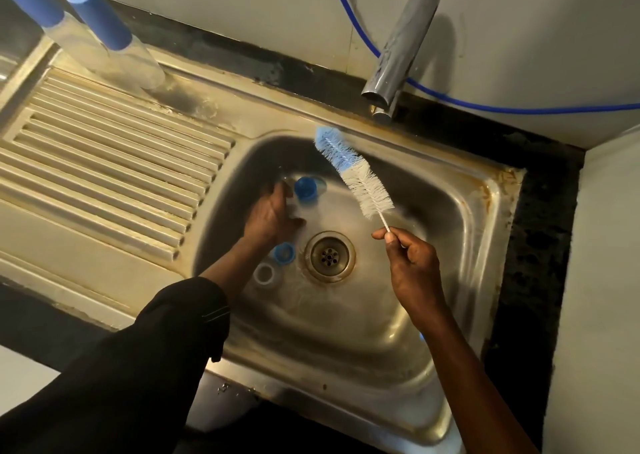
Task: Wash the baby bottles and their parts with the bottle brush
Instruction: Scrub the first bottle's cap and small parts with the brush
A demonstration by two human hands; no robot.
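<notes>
My right hand [412, 263] pinches the thin handle of a bottle brush [353, 173] with white and blue bristles, raised over the steel sink basin [433, 211]. My left hand [270, 214] reaches down into the basin and holds a clear bottle part next to a blue cap [305, 188]. A blue ring [284, 252] and a clear teat [265, 274] lie on the sink floor left of the drain [329, 253]. Two clear baby bottles with blue caps [100, 24] stand at the back left of the drainboard.
The ribbed drainboard [104, 162] stretches to the left. A grey tap [401, 45] sits behind the basin, with a blue hose [485, 107] running along the wall. Dark counter edges and a white wall bound the right side.
</notes>
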